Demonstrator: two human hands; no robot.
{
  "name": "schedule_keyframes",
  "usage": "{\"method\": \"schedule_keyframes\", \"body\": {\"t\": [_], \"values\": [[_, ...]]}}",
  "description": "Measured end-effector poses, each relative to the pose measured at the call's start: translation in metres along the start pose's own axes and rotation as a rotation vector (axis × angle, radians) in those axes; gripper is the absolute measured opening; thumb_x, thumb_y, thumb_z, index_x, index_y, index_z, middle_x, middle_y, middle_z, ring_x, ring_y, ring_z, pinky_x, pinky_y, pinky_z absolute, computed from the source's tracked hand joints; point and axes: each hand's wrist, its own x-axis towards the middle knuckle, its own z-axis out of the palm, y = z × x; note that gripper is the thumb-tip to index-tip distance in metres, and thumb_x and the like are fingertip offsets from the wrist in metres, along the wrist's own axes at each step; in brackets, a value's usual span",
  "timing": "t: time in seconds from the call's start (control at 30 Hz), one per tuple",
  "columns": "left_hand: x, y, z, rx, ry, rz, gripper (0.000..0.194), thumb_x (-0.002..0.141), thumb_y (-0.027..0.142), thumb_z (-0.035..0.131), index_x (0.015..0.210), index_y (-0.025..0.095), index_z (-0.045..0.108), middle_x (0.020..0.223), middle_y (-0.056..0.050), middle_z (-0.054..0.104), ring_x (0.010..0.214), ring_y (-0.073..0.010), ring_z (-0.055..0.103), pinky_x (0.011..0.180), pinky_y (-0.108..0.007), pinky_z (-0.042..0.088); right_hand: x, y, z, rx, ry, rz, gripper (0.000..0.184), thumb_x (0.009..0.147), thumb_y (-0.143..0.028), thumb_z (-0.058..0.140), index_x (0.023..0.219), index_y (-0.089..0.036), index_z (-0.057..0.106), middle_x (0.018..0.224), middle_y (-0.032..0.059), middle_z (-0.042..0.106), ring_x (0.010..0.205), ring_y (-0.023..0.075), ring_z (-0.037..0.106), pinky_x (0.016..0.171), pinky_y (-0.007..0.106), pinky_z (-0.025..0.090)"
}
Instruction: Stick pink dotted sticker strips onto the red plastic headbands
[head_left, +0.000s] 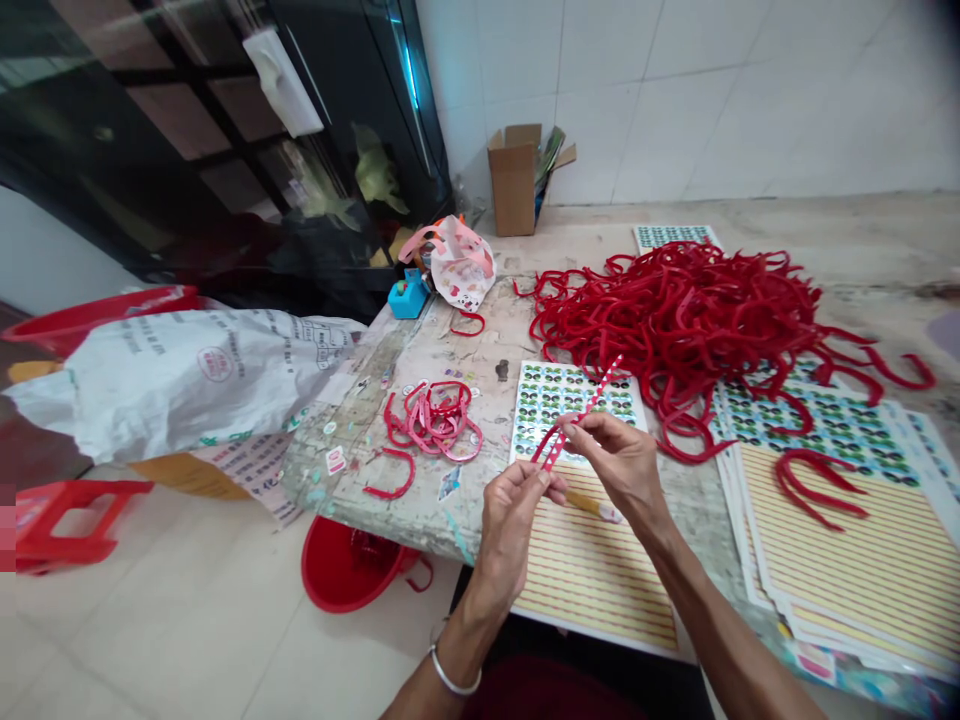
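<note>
My left hand [512, 522] and my right hand [611, 465] both pinch a narrow red strip dotted with white [579, 418], which rises at a slant between them. A tan stick with a pale tip [592, 506] shows just under my right hand, and I cannot tell if it is held. Below my hands lies a yellow-and-red striped sheet [592, 575], and beyond them a green-patterned sticker sheet [570, 398]. A large tangle of red plastic strips [675, 320] spreads to the upper right. Pink-red loops [435, 422] lie to the left.
Stacked printed sheets [840, 520] fill the table's right side. A cardboard box [516, 178], a pink-and-white plastic bag [459, 262] and a small blue object [409, 296] stand at the back. Left of the worn table's edge are a white woven sack [180, 385], a red basin [349, 565] and a red stool [71, 522].
</note>
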Motion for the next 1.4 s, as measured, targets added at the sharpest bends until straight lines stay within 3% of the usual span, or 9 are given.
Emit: {"method": "schedule_keyframes", "body": {"t": [0.13,0.33,0.53,0.67,0.8,1.0,1.2,1.3,1.4], "values": [[0.003,0.006,-0.005,0.098,-0.118,-0.006,0.019,0.086,0.028,0.054,0.082,0.012,0.064,0.077,-0.005,0.064,0.072,-0.0144,0.056,0.08,-0.029,0.04,-0.007,-0.005,0.0,-0.041,-0.034,-0.092,0.009,0.077,-0.026,0.067,0.073,-0.018,0.065,0.086,0.0066,0.069,0.084,0.0217,0.065,0.065,0.031,0.057],[0.011,0.019,-0.004,0.161,-0.23,-0.015,0.019,0.087,0.028,0.053,0.089,0.012,0.063,0.069,-0.002,0.061,0.068,-0.0122,0.054,0.075,-0.026,0.039,-0.021,-0.013,0.003,-0.082,-0.081,-0.138,0.006,0.079,-0.021,0.064,0.074,-0.018,0.064,0.088,0.006,0.068,0.068,0.0159,0.064,0.051,0.024,0.055],[0.009,0.017,-0.001,-0.106,-0.273,-0.16,0.014,0.087,0.025,0.054,0.09,0.012,0.058,0.068,0.001,0.049,0.054,-0.0053,0.032,0.054,-0.02,0.028,-0.018,-0.014,-0.002,-0.146,-0.069,-0.127,0.01,0.081,-0.023,0.063,0.074,-0.019,0.068,0.075,0.0029,0.066,0.067,0.0147,0.062,0.056,0.023,0.052],[0.007,0.015,-0.003,-0.228,-0.299,-0.236,0.014,0.086,0.023,0.055,0.092,0.01,0.058,0.069,0.001,0.045,0.054,-0.0046,0.027,0.051,-0.019,0.023,-0.015,-0.011,-0.002,-0.127,-0.067,-0.074,0.012,0.081,-0.027,0.064,0.074,-0.019,0.069,0.067,0.0001,0.061,0.062,0.013,0.057,0.058,0.024,0.051],[0.006,0.015,-0.004,-0.239,-0.288,-0.263,0.013,0.086,0.022,0.055,0.092,0.011,0.057,0.068,0.002,0.042,0.053,-0.0048,0.024,0.051,-0.018,0.021,-0.013,-0.008,-0.001,-0.112,-0.066,-0.016,0.014,0.079,-0.031,0.065,0.077,-0.019,0.07,0.069,0.0014,0.065,0.062,0.0137,0.059,0.057,0.025,0.051],[0.003,0.018,-0.004,-0.195,-0.272,-0.245,0.01,0.084,0.017,0.056,0.092,0.011,0.059,0.066,0.003,0.041,0.053,-0.0049,0.025,0.051,-0.02,0.021,-0.011,-0.011,-0.002,-0.057,-0.073,0.014,0.016,0.078,-0.033,0.067,0.074,-0.018,0.069,0.064,-0.0002,0.064,0.056,0.0121,0.059,0.053,0.023,0.05],[0.0,0.016,-0.008,-0.105,-0.334,-0.146,0.016,0.09,0.021,0.049,0.099,0.011,0.058,0.068,0.001,0.046,0.054,-0.0056,0.03,0.054,-0.023,0.026,-0.012,-0.015,-0.006,-0.169,-0.032,-0.039,0.018,0.08,-0.034,0.065,0.073,-0.018,0.068,0.069,0.0012,0.064,0.057,0.0124,0.056,0.047,0.023,0.045],[-0.001,0.014,-0.009,0.001,-0.348,-0.088,0.019,0.091,0.024,0.048,0.102,0.012,0.056,0.067,0.001,0.047,0.053,-0.0062,0.033,0.053,-0.024,0.027,-0.014,-0.019,-0.006,-0.242,-0.005,-0.13,0.015,0.083,-0.03,0.062,0.075,-0.018,0.066,0.071,0.0019,0.064,0.06,0.0133,0.057,0.05,0.025,0.045],[-0.001,0.013,-0.008,0.077,-0.33,-0.047,0.019,0.091,0.025,0.047,0.102,0.011,0.055,0.067,0.001,0.048,0.052,-0.0063,0.034,0.052,-0.024,0.029,-0.018,-0.028,-0.004,-0.342,0.043,-0.31,0.013,0.083,-0.021,0.061,0.071,-0.017,0.063,0.069,0.0014,0.062,0.062,0.0135,0.056,0.057,0.028,0.045]]}}
